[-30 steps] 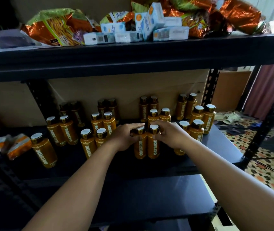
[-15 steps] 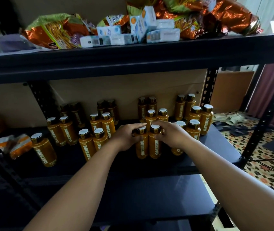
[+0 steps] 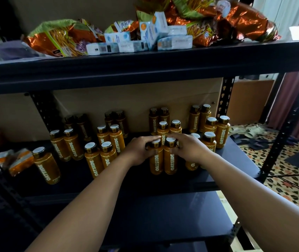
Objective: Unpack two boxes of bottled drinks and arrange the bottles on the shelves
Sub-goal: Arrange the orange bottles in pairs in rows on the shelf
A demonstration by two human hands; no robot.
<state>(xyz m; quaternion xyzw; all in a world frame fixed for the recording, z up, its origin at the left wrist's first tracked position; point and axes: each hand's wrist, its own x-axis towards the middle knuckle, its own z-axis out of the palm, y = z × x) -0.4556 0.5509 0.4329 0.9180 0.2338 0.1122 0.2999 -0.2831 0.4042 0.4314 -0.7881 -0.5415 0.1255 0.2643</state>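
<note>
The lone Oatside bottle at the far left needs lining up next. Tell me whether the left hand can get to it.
Probably yes, once it lets go. The left hand grips a front Oatside bottle; bare shelf lies before the lone bottle, nothing blocking.

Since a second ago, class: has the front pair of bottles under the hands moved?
Yes: the front pair slid slightly right, judged against the two bottles standing behind it.

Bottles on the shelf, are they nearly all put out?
Many bottles already stand paired on the middle shelf. The left hand and right hand grip the front pair now. A lone bottle at far left lacks a partner; the boxes are out of view.
</note>
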